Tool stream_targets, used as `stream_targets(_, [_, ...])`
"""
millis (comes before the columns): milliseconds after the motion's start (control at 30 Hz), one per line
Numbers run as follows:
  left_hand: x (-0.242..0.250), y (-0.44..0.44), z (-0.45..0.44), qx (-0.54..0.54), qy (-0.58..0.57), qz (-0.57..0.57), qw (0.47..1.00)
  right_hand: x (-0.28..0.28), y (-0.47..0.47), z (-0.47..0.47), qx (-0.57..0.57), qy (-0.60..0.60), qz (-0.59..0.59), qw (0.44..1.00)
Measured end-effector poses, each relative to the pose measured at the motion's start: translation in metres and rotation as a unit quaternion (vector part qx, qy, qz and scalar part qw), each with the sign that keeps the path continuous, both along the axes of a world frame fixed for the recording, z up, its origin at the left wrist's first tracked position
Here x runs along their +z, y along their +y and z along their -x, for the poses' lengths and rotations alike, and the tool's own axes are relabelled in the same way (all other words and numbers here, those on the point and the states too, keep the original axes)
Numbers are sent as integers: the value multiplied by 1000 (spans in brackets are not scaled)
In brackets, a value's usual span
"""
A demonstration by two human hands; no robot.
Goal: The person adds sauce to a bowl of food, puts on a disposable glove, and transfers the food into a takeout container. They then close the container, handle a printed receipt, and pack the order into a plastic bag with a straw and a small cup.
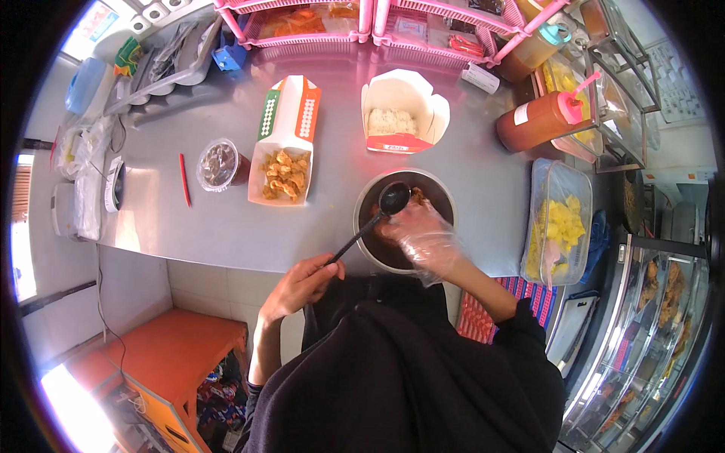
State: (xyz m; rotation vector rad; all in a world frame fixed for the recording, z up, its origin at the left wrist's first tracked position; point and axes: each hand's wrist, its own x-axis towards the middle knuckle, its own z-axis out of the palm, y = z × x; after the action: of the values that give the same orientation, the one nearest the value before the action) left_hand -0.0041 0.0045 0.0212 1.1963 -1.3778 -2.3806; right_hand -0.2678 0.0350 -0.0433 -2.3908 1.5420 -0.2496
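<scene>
My left hand (303,286) grips the handle of a black ladle (395,197) at the table's front edge. The ladle's bowl hangs over a round metal bowl (444,201), dark inside. Inside that bowl is my right hand (422,238), in a clear plastic glove. A brown piece of food, perhaps fried chicken (418,195), shows by its fingertips; the ladle partly hides the fingers, so the grip is unclear. Beyond the bowl stands an open paper box (436,116) with white rice (392,122). To its left lies a long carton (292,122) holding fried pieces (286,175).
A lidded cup of dark drink (221,164) and a red straw (184,180) sit left on the metal table (334,226). At right are a sauce bottle (535,122), a plastic tub of yellow pieces (558,226) and a glass display case (640,340). Pink racks (317,39) line the back.
</scene>
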Motion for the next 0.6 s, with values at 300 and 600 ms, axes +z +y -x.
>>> stream_targets(300, [0,-1,2,-4,4,16,1000,35,0,25,-110,-60,-117,985])
stream_targets(600, [4,-1,1,-10,-7,3,1000,33,-24,-21,-154,74,-237,956])
